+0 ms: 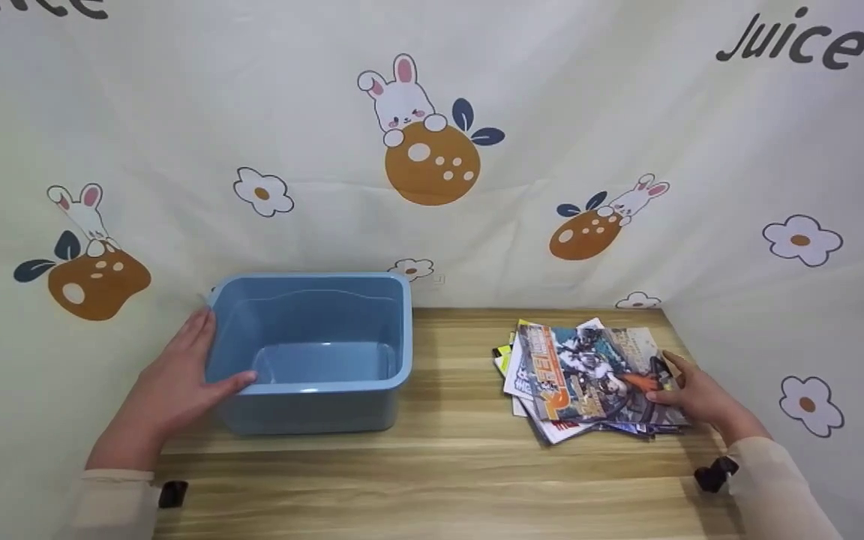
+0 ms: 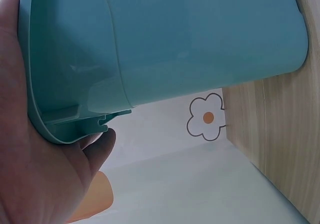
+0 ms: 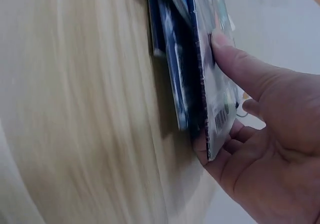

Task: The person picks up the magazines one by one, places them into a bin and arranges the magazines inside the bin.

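Observation:
A blue plastic bin (image 1: 312, 412) stands on the wooden table at the left, its inside bare. My left hand (image 1: 177, 375) grips its left rim, thumb over the front edge and fingers along the side. The left wrist view shows the palm against the rim of the bin (image 2: 200, 38). At the right lies an untidy stack of magazines, topped by one with a colourful illustrated cover (image 1: 582, 375). My right hand (image 1: 709, 401) pinches that top magazine (image 3: 217, 98) at its right edge, thumb on the cover and fingers underneath. Its edge is raised from those below.
The wooden table (image 1: 447, 480) runs between bin and magazines. A pale cloth (image 1: 312, 97) printed with rabbits, oranges and flowers hangs behind and at both sides. Small black pieces (image 1: 715, 474) sit by each sleeve.

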The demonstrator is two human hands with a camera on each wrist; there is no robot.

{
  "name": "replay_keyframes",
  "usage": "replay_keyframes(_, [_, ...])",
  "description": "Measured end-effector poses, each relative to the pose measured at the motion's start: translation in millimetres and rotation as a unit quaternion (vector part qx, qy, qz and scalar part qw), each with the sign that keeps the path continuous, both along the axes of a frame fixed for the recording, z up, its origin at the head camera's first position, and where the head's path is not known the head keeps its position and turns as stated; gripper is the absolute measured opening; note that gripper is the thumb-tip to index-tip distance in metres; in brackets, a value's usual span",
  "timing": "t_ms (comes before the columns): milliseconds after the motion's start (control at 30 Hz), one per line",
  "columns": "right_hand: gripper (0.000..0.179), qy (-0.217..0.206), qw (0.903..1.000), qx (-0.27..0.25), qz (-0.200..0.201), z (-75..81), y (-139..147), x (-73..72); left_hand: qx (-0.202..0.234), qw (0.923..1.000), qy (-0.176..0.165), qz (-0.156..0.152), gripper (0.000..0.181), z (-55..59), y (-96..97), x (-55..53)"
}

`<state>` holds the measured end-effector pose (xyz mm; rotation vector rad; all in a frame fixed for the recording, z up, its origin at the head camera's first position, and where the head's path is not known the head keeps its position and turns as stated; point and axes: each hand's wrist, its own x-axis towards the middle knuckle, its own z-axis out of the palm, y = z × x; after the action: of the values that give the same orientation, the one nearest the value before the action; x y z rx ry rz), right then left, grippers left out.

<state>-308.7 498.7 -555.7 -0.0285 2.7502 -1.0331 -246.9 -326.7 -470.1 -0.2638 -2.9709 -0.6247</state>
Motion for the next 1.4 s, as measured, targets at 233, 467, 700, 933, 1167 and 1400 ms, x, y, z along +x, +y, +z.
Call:
replay_keyframes(233, [0.098,0.002,0.9986,-0.044,0.03,7.6,-0.3,0.8,0.003,1.0,0.001,0.0,0.126,0.4,-0.9,1.0])
replay_keyframes(467, [0.085,-0.039,0.983,-0.177,0.028,9.8,0.6,3.3,0.006,1.0,0.007,0.001,0.125,-0.8,-0.4,-0.2])
replay_keyframes(700, [0.086,-0.013,0.9748,-0.223,-0.007,20.2,-7.4,11.4,0.006,1.0,0.002,0.003,0.126,-1.0,0.4,0.3])
replay_keyframes(933, [0.086,0.027,0.9501,-0.31,-0.016,36.2,-39.7,17.2,0.004,0.9999,0.009,-0.003,0.125,0.3,0.6,1.3])
replay_keyframes(1167, [0.086,0.055,0.9399,-0.336,-0.019,58.6,-81.4,16.6,0.005,1.0,0.003,0.002,0.125,0.5,1.2,2.9])
replay_keyframes(1400, [0.085,0.065,0.9275,-0.368,-0.016,80.1,-117.4,15.9,0.004,1.0,0.004,0.005,0.126,-2.0,0.7,2.9])
